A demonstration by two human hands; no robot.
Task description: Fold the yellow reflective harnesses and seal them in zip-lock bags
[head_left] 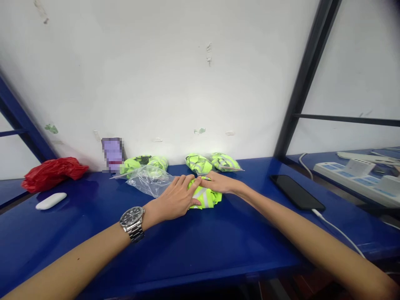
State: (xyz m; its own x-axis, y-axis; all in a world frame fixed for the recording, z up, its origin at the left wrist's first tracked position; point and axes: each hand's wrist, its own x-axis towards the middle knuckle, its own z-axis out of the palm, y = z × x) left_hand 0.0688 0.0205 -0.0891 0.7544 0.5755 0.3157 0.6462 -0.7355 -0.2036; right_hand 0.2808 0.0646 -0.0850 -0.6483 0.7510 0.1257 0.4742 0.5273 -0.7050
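Note:
A crumpled neon-yellow cloth with grey reflective strips (206, 198) lies on the blue table (187, 250). My left hand (175, 197), with a metal watch on its wrist, presses on the cloth's left side, thumb on its near part. From the right, my right hand (218, 182) grips the cloth's top, its fingers bent and partly hidden. A clear plastic bag (148, 180) lies flat just left of the cloth, its right end behind my left hand. Behind stand bagged yellow bundles (197, 162), (225, 161) and further yellow bundles (159, 162) at the left.
A red plastic bag (53, 173) and a white case (51, 201) are at the left. A phone with a lit screen (113, 154) leans on the wall. At the right lie a black phone (296, 191) with a white cable (339, 231) and a white power strip (359, 181).

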